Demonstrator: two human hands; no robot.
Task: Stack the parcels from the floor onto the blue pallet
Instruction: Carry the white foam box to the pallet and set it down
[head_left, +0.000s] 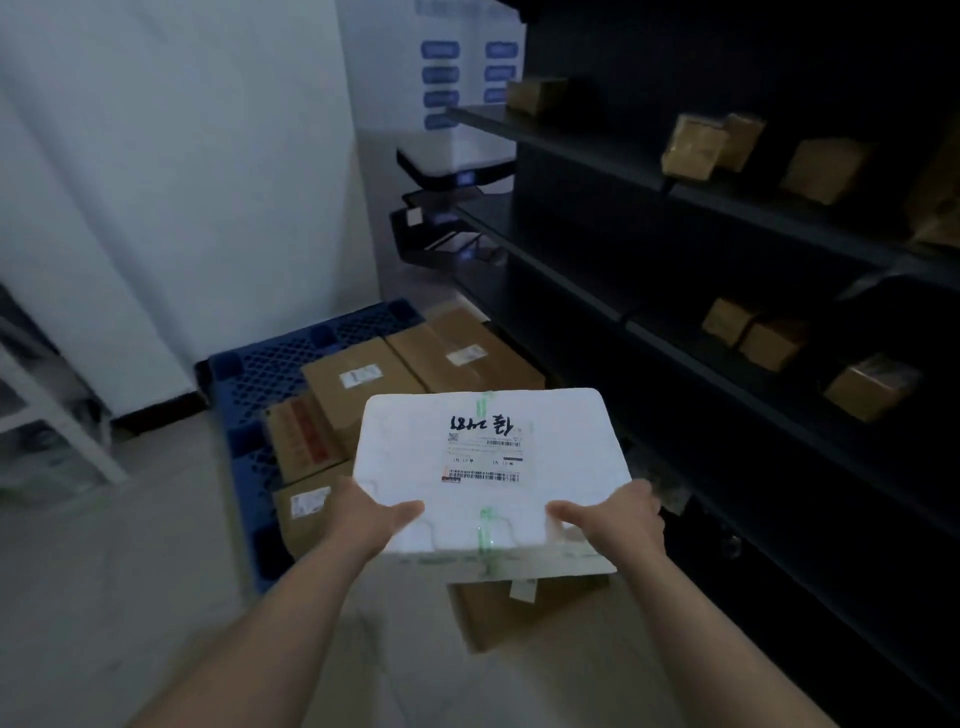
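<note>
Four brown cardboard boxes (363, 382) lie on the blue plastic pallet (249, 374), crowded toward its right edge. A white foam parcel with a shipping label (488, 452) is held in the air near the pallet's near edge. The left hand (371, 514) and the right hand (615, 519) clamp its near corners, thumbs on top, forearms stretched forward.

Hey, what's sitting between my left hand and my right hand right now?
The white foam parcel: the left hand and the right hand grip its near corners, thumbs on top. The head view shows it.
</note>
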